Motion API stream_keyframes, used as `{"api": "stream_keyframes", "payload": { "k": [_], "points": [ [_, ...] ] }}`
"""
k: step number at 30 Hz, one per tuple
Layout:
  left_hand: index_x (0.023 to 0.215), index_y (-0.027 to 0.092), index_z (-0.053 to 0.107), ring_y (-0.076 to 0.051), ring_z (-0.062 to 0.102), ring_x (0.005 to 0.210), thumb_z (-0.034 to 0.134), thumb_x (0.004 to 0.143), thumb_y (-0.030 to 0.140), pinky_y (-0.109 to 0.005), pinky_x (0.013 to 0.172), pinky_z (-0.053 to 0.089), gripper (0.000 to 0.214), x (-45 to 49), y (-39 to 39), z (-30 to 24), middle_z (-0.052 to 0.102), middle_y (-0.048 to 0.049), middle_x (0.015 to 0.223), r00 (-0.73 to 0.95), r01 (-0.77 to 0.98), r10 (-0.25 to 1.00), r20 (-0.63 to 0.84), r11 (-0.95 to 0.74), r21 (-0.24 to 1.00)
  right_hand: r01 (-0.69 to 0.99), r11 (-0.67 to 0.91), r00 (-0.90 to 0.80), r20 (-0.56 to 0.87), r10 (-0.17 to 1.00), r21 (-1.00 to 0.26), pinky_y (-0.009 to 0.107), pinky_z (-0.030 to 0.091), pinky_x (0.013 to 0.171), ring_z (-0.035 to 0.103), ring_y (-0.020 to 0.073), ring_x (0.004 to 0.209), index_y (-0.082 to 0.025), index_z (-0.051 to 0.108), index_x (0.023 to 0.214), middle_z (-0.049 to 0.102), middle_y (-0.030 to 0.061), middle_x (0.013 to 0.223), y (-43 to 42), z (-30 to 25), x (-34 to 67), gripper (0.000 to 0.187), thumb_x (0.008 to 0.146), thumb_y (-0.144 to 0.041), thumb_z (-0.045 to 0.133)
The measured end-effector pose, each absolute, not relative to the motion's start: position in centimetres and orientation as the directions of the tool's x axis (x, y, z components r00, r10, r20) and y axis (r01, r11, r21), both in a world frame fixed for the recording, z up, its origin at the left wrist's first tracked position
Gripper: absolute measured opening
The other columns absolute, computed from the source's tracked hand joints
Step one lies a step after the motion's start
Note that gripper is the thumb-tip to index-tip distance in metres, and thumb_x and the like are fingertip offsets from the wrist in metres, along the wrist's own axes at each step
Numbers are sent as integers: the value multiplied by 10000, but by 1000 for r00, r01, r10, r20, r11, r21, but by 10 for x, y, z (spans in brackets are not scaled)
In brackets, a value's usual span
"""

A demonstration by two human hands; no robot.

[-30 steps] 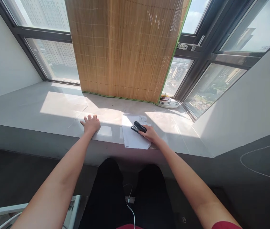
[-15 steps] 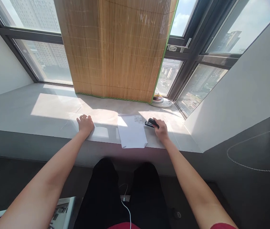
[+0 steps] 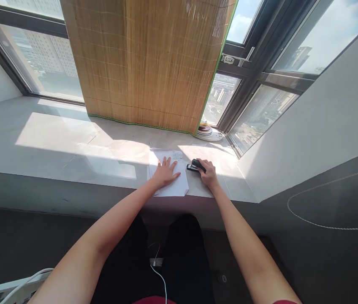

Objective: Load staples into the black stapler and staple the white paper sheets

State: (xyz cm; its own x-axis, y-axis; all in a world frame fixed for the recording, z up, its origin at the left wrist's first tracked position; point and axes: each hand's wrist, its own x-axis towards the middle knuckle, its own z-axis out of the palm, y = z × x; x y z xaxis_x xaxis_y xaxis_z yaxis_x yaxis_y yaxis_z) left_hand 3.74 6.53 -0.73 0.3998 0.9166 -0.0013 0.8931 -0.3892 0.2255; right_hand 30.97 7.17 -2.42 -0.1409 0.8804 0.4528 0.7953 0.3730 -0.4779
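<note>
1. The left hand lies spread flat, palm down, on the white paper, gripping nothing.
2. The right hand is closed around the rear of a black stapler, whose front points left toward the paper.
3. The stapler is just beside the paper's right edge; whether its base touches the windowsill, I cannot tell.
4. The paper rests on the windowsill, reaching its front edge, with dark markings near the top right corner.
5. Behind, stacked plates sit beside the bamboo blind's lower right corner.
</note>
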Motion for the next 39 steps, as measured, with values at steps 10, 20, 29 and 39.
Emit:
{"api": "stream_keyframes", "payload": {
  "k": [10, 20, 29, 39],
  "points": [
    [1716, 267, 378, -445, 137, 1691, 329, 1110, 611, -721, 1325, 115, 698, 37, 57, -12, 253, -167, 1815, 448, 852, 893, 46, -442, 282, 814, 369, -174, 417, 892, -448, 561, 419, 1051, 581, 342, 1188, -290, 637, 1510, 723, 115, 1312, 78, -23, 286, 521, 1001, -307, 531],
    [1685, 388, 448, -465, 205, 1671, 367, 1112, 580, -789, 1293, 123, 610, 40, 45, -14, 291, -111, 1810, 529, 799, 842, 103, -535, 275, 866, 373, -183, 484, 856, -333, 555, 359, 1102, 582, 296, 1164, -356, 605, 1556, 698, 97, 1278, 82, -24, 263, 563, 1039, -208, 437],
    [1696, 407, 431, -460, 161, 1682, 387, 1098, 566, -800, 1302, 62, 620, 45, 46, -19, 265, -36, 1827, 517, 797, 851, 96, -519, 309, 876, 415, -244, 518, 820, -245, 501, 413, 1077, 577, 299, 1152, -337, 607, 1565, 684, 111, 1245, 86, -28, 264, 563, 1046, -200, 435],
    [1690, 376, 449, -465, 160, 1681, 370, 1107, 555, -795, 1306, 58, 616, 47, 42, -17, 277, -48, 1823, 497, 799, 863, 94, -497, 337, 885, 402, -231, 527, 818, -235, 508, 457, 1030, 569, 320, 1166, -337, 586, 1587, 679, 129, 1289, 84, -27, 264, 597, 1036, -158, 444]
  ]
}}
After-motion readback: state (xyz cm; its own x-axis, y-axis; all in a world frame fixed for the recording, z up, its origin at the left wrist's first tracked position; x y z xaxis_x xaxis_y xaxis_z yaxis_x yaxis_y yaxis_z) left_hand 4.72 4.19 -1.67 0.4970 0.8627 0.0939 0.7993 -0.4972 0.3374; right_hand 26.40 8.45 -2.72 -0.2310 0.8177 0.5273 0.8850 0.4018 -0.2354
